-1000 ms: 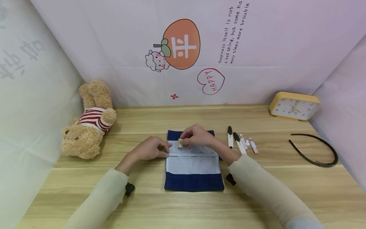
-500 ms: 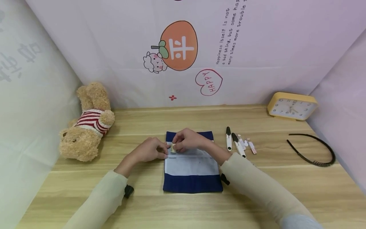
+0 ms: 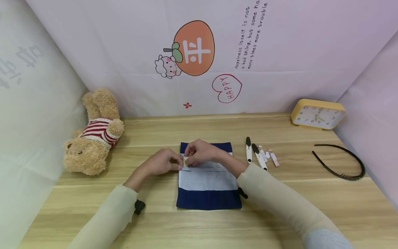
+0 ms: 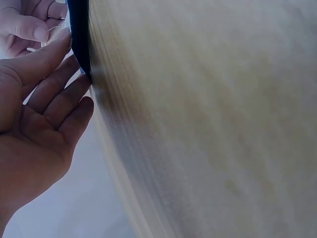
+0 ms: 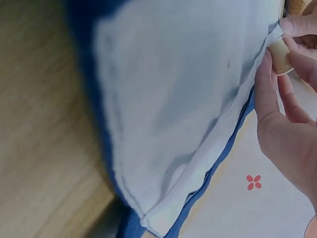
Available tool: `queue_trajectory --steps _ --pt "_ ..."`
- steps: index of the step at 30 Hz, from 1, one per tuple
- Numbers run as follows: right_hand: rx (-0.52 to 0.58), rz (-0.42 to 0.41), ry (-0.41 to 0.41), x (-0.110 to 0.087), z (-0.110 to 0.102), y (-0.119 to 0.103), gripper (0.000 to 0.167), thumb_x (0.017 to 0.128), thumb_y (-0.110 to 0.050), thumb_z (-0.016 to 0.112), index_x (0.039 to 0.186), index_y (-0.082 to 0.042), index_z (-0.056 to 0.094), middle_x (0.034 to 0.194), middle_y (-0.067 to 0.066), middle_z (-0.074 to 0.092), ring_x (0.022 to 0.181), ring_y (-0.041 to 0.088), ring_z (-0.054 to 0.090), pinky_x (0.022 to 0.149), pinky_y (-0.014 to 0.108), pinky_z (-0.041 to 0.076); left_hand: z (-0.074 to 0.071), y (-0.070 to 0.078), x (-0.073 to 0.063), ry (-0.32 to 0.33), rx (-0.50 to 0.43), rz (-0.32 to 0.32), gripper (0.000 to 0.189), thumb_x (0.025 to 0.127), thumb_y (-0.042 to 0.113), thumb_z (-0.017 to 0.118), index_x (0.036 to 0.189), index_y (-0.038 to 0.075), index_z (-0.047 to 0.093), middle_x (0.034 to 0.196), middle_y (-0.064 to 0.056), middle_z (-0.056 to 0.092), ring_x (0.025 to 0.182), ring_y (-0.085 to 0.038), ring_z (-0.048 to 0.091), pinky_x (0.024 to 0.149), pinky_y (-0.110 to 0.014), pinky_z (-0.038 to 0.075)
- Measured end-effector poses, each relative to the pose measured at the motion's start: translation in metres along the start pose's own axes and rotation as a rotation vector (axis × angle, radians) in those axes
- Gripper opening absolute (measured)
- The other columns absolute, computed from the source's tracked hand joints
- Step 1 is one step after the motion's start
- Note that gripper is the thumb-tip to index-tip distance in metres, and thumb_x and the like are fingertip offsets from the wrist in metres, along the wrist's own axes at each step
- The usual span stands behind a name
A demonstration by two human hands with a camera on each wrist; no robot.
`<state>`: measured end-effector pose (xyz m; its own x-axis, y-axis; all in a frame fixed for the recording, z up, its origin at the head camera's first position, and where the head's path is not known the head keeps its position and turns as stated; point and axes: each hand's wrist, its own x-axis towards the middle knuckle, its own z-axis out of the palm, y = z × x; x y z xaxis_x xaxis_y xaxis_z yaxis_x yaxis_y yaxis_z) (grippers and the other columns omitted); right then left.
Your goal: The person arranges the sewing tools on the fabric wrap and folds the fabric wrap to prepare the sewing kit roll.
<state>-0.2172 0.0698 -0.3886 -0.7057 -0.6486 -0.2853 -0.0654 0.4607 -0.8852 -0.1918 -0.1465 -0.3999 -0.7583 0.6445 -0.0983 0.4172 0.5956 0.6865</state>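
Note:
A navy-edged cloth organizer point(image 3: 208, 180) with pale lining and a pocket strip across it lies flat on the table. My left hand point(image 3: 161, 162) pinches its left edge at the pocket strip point(image 5: 218, 124) between thumb and fingers; the left wrist view shows these fingertips at the navy edge point(image 4: 80, 37). Between the thumb and fingers of my right hand point(image 3: 202, 151) is a small flat beige piece point(image 5: 280, 55), its kind unclear. That piece is at the pocket's mouth, right beside my left fingertips. Fingers partly cover it in the head view.
Right of the cloth lie two slim white tools with black ends point(image 3: 249, 150) and several small white pieces point(image 3: 273, 158). Farther right are a black headband point(image 3: 354, 177) and a yellow clock point(image 3: 318, 114). A teddy bear point(image 3: 96, 133) lies at the left, by the wall.
My right hand has carried the small beige piece leftward and slightly down to the left end of the pocket strip, next to my left fingers. The left hand has kept its place at the edge.

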Motion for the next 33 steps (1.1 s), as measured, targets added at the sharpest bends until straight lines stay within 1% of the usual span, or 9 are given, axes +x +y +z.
queue_trajectory --steps 8,11,13,15,18,21,27,30,33 --pt "-0.035 0.008 0.004 0.0015 0.0010 -0.0003 0.021 0.089 -0.004 0.076 0.105 0.002 0.065 0.088 0.009 0.064 0.072 0.017 0.064 0.070 0.029 0.058 0.0002 -0.0005 0.0007 0.000 -0.010 0.013 0.017 0.091 0.007 0.076 0.076 0.015 0.072 0.093 0.009 0.072 0.126 -0.027 0.060 0.107 -0.045 0.045" --pt "-0.049 0.006 0.008 0.0018 0.0012 -0.0001 0.021 0.089 -0.004 0.077 0.105 0.002 0.065 0.088 0.009 0.065 0.073 0.016 0.063 0.069 0.028 0.057 -0.0001 0.0002 0.0006 -0.005 -0.006 0.017 0.018 0.092 0.006 0.074 0.077 0.015 0.072 0.086 0.009 0.069 0.106 -0.020 0.066 0.095 -0.041 0.050" --pt "-0.058 0.002 0.011 0.0015 0.0013 -0.0007 0.020 0.089 -0.005 0.077 0.104 0.002 0.065 0.088 0.009 0.066 0.073 0.016 0.064 0.069 0.028 0.056 -0.0004 0.0010 0.0004 -0.009 -0.007 0.009 0.017 0.094 0.005 0.072 0.079 0.014 0.071 0.082 0.008 0.067 0.091 -0.016 0.063 0.086 -0.037 0.050" --pt "-0.062 -0.001 0.012 0.0011 0.0011 -0.0011 0.020 0.089 -0.005 0.077 0.103 0.001 0.065 0.088 0.009 0.067 0.074 0.016 0.065 0.068 0.028 0.056 -0.0005 0.0018 0.0002 -0.013 -0.016 -0.005 0.017 0.095 0.004 0.071 0.081 0.014 0.070 0.081 0.008 0.067 0.081 -0.014 0.058 0.079 -0.036 0.048" --pt "-0.058 -0.002 0.017 0.0008 0.0002 0.0000 0.017 0.089 -0.007 0.078 0.101 -0.001 0.067 0.086 0.008 0.068 0.074 0.017 0.066 0.069 0.027 0.055 -0.0004 0.0031 -0.0001 -0.013 -0.027 -0.029 0.016 0.096 0.003 0.069 0.083 0.013 0.068 0.085 0.006 0.068 0.082 -0.013 0.058 0.081 -0.035 0.049" --pt "-0.014 0.008 0.010 0.0015 -0.0011 0.0033 0.012 0.090 -0.008 0.077 0.098 -0.002 0.070 0.084 0.008 0.068 0.075 0.018 0.067 0.071 0.029 0.056 -0.0001 0.0039 -0.0002 -0.013 -0.035 -0.039 0.015 0.096 0.003 0.068 0.084 0.013 0.067 0.087 0.004 0.068 0.084 -0.013 0.059 0.083 -0.036 0.049" --pt "0.066 0.043 -0.043 0.0017 -0.0024 0.0069 0.008 0.095 -0.006 0.071 0.100 0.000 0.074 0.096 0.008 0.069 0.087 0.019 0.068 0.081 0.034 0.059 0.0005 0.0045 -0.0004 -0.014 -0.054 -0.041 0.014 0.096 0.004 0.069 0.085 0.012 0.067 0.088 0.004 0.067 0.083 -0.013 0.059 0.081 -0.035 0.048" --pt "0.033 0.039 -0.058 0.0026 -0.0031 0.0067 0.011 0.097 -0.006 0.069 0.101 0.000 0.076 0.101 0.008 0.068 0.089 0.018 0.068 0.081 0.033 0.059 0.0002 0.0047 -0.0011 -0.015 -0.073 -0.039 0.014 0.096 0.004 0.068 0.085 0.011 0.067 0.088 0.003 0.067 0.082 -0.013 0.059 0.079 -0.034 0.048" --pt "-0.041 0.031 -0.069 0.0042 -0.0024 0.0051 0.013 0.097 -0.008 0.069 0.102 -0.001 0.078 0.101 0.006 0.070 0.089 0.017 0.068 0.079 0.030 0.059 0.0002 0.0046 -0.0011 -0.019 -0.075 -0.045 0.013 0.096 0.005 0.069 0.085 0.011 0.068 0.089 0.003 0.068 0.083 -0.013 0.060 0.079 -0.034 0.049"
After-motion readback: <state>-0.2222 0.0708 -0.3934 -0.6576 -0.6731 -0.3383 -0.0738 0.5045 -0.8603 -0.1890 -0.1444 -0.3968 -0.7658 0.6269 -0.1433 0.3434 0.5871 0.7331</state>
